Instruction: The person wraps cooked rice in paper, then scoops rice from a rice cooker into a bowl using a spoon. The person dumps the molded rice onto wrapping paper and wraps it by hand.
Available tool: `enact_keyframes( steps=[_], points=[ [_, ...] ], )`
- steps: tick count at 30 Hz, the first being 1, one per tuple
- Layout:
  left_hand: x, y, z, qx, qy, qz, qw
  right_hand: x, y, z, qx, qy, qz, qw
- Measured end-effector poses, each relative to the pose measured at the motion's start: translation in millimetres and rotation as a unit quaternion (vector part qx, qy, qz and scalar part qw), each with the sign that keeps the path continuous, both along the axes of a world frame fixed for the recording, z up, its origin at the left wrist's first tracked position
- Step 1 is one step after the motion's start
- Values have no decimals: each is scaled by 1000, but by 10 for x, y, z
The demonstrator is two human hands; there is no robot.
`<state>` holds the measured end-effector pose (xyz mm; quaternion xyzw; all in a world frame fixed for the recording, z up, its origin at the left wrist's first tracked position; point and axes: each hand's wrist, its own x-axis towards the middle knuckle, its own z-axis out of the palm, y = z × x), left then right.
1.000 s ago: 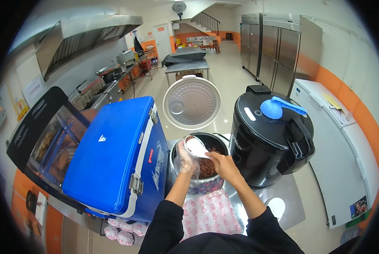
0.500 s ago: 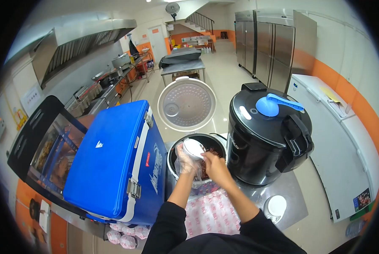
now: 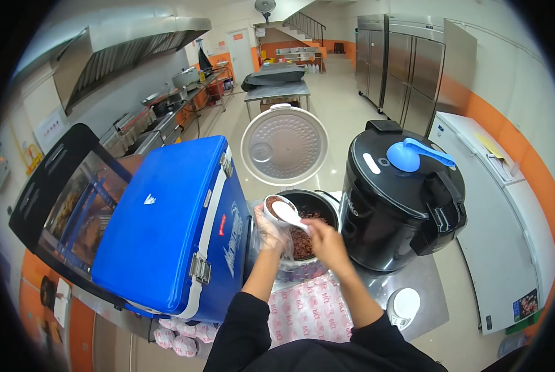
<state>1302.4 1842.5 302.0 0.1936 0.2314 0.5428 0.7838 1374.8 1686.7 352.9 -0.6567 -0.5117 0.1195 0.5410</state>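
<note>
My left hand (image 3: 267,233), in a clear plastic glove, is wrapped around a small white cup (image 3: 267,199) tilted over the cooker. Reddish-brown cooked rice (image 3: 274,206) shows inside the cup. My right hand (image 3: 329,245) grips the handle of a white rice paddle (image 3: 285,212), its blade lying across the cup's mouth. Below both hands stands a rice cooker (image 3: 333,211) with its lid (image 3: 284,147) raised and more dark rice (image 3: 302,244) in the pot. Printed paper (image 3: 308,310) lies in front of it.
A blue cooler box (image 3: 159,223) stands at the left, close to my left arm. To the right are a large black cooker (image 3: 383,223) with a blue scoop (image 3: 404,157) on top and a white scale (image 3: 406,302). Wrapped bundles (image 3: 184,346) sit below the cooler.
The paddle has shifted across the cup, so the rice in it now shows. My right hand has moved slightly right and down. The whole view has shifted a little.
</note>
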Motion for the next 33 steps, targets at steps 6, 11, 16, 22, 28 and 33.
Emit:
enact_keyframes(
  steps=[6, 11, 16, 22, 28, 33],
  points=[
    [-460, 14, 381, -33, 17, 7, 999, 587, 255, 249, -43, -241, -123, 962],
    [-642, -43, 637, -3, 7, 11, 1000, 653, 859, -184, -166, -580, -73, 794],
    [-773, -9, 562, 19, -17, 3, 1000, 463, 1321, -478, -331, -454, 14, 827],
    [-859, -56, 507, 11, -2, 10, 1000, 417, 1190, -419, -366, -264, 12, 892],
    [-783, -54, 436, 25, 10, 45, 999, 727, 848, -332, -252, -109, 31, 961],
    [-650, -65, 342, 21, 40, 38, 998, 798, 487, -91, -186, -72, 12, 980]
  ],
)
